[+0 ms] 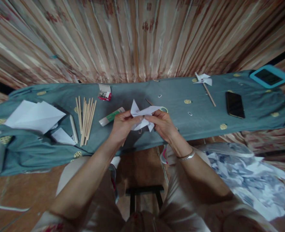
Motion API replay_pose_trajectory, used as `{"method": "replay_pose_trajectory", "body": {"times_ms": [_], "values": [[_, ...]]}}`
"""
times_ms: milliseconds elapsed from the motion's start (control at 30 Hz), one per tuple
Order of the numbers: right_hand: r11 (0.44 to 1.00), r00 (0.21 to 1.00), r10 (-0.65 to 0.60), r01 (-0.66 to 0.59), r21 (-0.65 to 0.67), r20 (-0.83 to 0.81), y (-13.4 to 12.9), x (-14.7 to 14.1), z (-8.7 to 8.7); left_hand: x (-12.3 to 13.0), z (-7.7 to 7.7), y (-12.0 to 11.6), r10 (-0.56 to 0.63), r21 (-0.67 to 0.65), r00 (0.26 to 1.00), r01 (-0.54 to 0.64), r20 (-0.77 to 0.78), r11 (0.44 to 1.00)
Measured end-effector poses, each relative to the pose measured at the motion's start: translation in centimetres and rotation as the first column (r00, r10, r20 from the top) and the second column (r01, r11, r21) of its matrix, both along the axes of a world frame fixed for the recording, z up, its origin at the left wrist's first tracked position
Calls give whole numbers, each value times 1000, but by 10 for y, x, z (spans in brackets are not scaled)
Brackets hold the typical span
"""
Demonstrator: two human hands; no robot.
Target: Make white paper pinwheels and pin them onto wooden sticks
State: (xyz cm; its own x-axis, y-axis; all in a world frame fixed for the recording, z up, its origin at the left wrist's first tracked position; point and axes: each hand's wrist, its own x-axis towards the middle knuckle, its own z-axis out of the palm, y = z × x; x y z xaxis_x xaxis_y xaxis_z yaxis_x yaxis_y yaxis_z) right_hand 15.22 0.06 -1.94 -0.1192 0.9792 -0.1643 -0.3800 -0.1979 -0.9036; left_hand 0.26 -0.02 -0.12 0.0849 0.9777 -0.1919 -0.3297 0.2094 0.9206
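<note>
Head view: a white paper pinwheel (142, 112) is held above the table (200, 119), about midway along its length, between the far and near edges.
Left hand (122, 126): pinching the pinwheel's left side, thumb reaching to the centre.
Right hand (164, 125): pinching the opposite side, its thumb at the centre too.
Paper's handling: probably very light and thin, bending easily; a hard pinch could crease or tear a blade.
Best hold: likely the centre, where folds seem to overlap, leaving the points free.
Green-and-white tube (112, 116): beside the left hand; any lettering is too blurred to read.
Red box (105, 92): open near the far edge; no legible print.
Phone (235, 104): toward the right end, no visible brand.
</note>
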Motion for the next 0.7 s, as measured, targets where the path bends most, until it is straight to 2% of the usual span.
{"method": "replay_pose_trajectory", "body": {"times_ms": [333,567,700], "values": [[995,996,-47,40,91,70,0,-2,-5,1,2,-1,16,5,1000,-16,-23,1000],[993,988,-94,85,78,119,1,-3,-7,0,2,0,4,30,998,-2,-65,1000],[993,988,-78,65,98,130,1,-3,-7,0,1,1,-1,42,997,4,-82,999]]}}
